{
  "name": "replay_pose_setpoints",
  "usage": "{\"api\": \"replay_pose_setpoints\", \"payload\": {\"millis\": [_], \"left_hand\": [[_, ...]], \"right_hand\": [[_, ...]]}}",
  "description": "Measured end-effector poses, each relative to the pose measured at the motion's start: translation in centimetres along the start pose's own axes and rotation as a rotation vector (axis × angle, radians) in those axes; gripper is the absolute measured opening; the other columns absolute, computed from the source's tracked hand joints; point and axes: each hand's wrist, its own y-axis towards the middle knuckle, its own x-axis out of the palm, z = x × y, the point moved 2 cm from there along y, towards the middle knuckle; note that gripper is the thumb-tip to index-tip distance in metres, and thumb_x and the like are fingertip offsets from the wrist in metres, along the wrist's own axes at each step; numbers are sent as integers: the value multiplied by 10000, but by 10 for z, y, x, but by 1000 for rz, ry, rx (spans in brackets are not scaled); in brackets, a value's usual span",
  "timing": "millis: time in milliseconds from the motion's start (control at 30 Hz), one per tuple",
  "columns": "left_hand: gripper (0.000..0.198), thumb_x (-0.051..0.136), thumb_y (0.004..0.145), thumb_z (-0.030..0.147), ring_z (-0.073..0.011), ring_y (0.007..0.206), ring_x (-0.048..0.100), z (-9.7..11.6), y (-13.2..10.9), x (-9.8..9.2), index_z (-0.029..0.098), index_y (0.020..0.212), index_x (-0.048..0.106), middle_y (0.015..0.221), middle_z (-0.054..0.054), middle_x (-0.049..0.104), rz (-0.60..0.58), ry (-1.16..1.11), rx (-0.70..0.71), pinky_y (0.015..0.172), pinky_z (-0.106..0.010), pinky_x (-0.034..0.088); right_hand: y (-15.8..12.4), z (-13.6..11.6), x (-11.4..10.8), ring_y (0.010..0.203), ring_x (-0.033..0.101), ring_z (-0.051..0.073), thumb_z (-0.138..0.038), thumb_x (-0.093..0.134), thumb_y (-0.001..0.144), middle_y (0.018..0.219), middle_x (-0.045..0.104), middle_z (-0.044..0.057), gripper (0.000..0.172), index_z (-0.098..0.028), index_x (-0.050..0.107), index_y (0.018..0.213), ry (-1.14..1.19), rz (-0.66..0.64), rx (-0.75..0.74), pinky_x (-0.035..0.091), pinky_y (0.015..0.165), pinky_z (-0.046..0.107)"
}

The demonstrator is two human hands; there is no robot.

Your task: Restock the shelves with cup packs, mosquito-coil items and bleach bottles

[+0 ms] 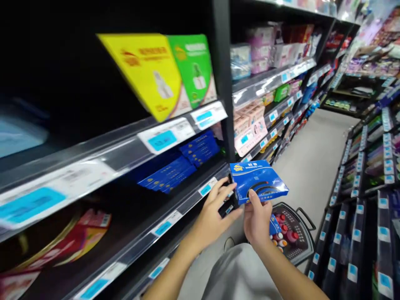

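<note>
The right hand [258, 221] has hold of a flat blue packet [259, 183]. The thumb presses on the front and the fingers are behind it, so the hand is closed on the packet. The packet is up in the air, just in front of the shelf edge, and it has a black curved shape and a small yellow mark on it.

The left hand [212, 212] is close by, with its fingers [222, 186] spread and bent, half open. They are next to a small dark packet [227, 205] at the shelf edge. I cannot tell if this hand has hold of it.

Below the hands is a dark gray shop basket [308, 250] with a black handle [306, 218]. In it are bottles with red caps [283, 229] and 1 blue packet [275, 225]. The person's gray clothes [240, 271] show at the bottom, and a shoe [229, 243] is down by the floor.

To the left is a tall black shelf [223, 62] with white and blue price tags [165, 135]. More blue packets [184, 166] lie on it, and a yellow packet [140, 71] and a green packet [193, 62] are above them. Pink boxes [253, 54] sit farther along. A pale floor [312, 166] runs between this shelf and another full shelf [359, 233] on the right.
</note>
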Motion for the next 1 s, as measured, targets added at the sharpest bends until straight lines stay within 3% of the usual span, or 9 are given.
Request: {"api": "replay_pose_setpoints", "payload": {"millis": [133, 333, 567, 700, 800, 1000], "left_hand": [[476, 726, 897, 261, -254, 1261, 624, 7, -7, -16, 293, 1351, 591, 1523, -143, 463, 188, -60, 135, 982, -382, 608], [394, 713, 906, 216, -271, 1267, 623, 7, -24, -50, 248, 1290, 633, 1396, -162, 599, 431, 174, 314, 1010, -409, 587], [413, 761, 858, 155, -263, 1198, 661, -14, -47, -94, 256, 1248, 667, 1360, -117, 639, 727, 345, 286, 972, -404, 595], [367, 762, 851, 139, -251, 1157, 678, -30, -60, -121, 242, 1197, 696, 1289, -95, 678, 833, 441, 225, 989, -400, 581], [322, 772, 846, 162, -257, 1146, 684, -40, -65, -134, 241, 1153, 715, 1264, -86, 692, 885, 484, 193, 994, -405, 577], [215, 753, 879, 281, -266, 1107, 702, -61, -57, -145, 225, 1086, 748, 1143, -74, 728, 902, 504, 119, 1006, -427, 568]], "right_hand": [[-23, 9, 21, 750, 686, 161, -365, 908, 610, 803, 715, -19, 445, -209, 637, 927, -63, -41, -51, 587, 729, 311], [-43, 30, 48, 788, 697, 176, -377, 911, 607, 835, 733, 4, 437, -218, 621, 893, -120, -214, -37, 591, 743, 316], [-57, 63, 91, 920, 707, 195, -444, 857, 734, 957, 749, 27, 360, -204, 655, 912, -224, -674, 251, 582, 871, 348], [-60, 81, 106, 665, 651, 143, -561, 817, 756, 737, 705, 3, 413, -186, 664, 838, -341, -901, 320, 555, 683, 283], [-56, 92, 110, 581, 611, 126, -648, 769, 765, 642, 652, -15, 478, -194, 618, 743, -379, -925, 317, 528, 637, 269], [-37, 106, 120, 599, 601, 121, -669, 716, 805, 625, 613, -23, 506, -198, 577, 681, -364, -890, 254, 503, 616, 249]]}}
